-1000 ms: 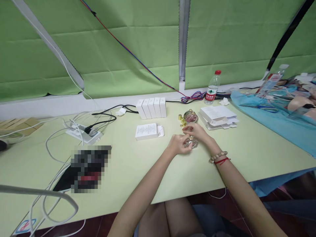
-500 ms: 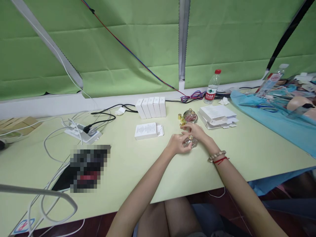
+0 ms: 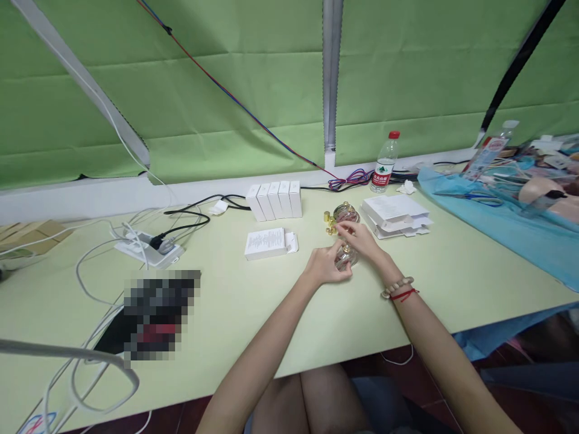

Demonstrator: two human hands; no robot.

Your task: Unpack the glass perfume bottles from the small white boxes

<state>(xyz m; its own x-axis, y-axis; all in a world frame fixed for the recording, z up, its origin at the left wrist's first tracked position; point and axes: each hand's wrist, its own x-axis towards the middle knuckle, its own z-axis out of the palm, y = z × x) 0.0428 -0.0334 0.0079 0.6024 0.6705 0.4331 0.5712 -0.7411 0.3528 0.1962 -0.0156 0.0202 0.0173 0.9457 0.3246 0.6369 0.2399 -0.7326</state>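
My left hand is curled around a small round clear glass bottle with a gold-coloured neck, held low over the table. Just above it, my right hand has thumb and fingers drawn together in a pinch. Whatever those fingertips hold is too small to make out. Several small gold caps lie just beyond the right fingertips. Behind the hands stand more round glass bottles with gold tops, bunched together and partly hidden by the right hand.
White boxes stand in a row at the back, with an open-flapped box before them. Flattened white cartons lie to the right, near a water bottle and blue sheet. A power strip and cables occupy the left.
The right hand has shifted slightly away from the gold caps, its fingers drawn closer together. The left hand keeps its hold on the bottle. The camera view has moved slightly.
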